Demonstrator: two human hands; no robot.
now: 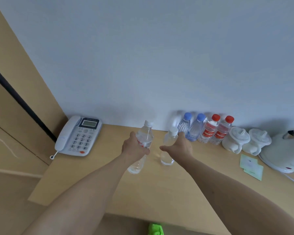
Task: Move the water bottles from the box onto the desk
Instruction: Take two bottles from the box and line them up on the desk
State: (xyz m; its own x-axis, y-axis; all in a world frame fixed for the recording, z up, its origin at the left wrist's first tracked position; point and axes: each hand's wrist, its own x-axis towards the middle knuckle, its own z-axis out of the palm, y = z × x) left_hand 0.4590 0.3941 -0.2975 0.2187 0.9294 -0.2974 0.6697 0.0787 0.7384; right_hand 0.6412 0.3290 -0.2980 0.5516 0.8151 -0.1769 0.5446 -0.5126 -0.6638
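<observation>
Left hand [134, 148] grips the tilted left bottle [142, 146]; right hand [180, 146] grips the upright right bottle [168, 150] on the tabletop [109, 175].

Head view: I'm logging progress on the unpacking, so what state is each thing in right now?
Left hand: grips the left bottle.
Left bottle: capped, tilted, held over the desk.
Right hand: grips the right bottle.
Right bottle: capped, upright, base at the desk.
Blue-capped bottles: two, upright, by the wall.
Red-capped bottles: two, upright, beside them.
Phone: handset on its cradle.
Mugs: two, lids on.
</observation>
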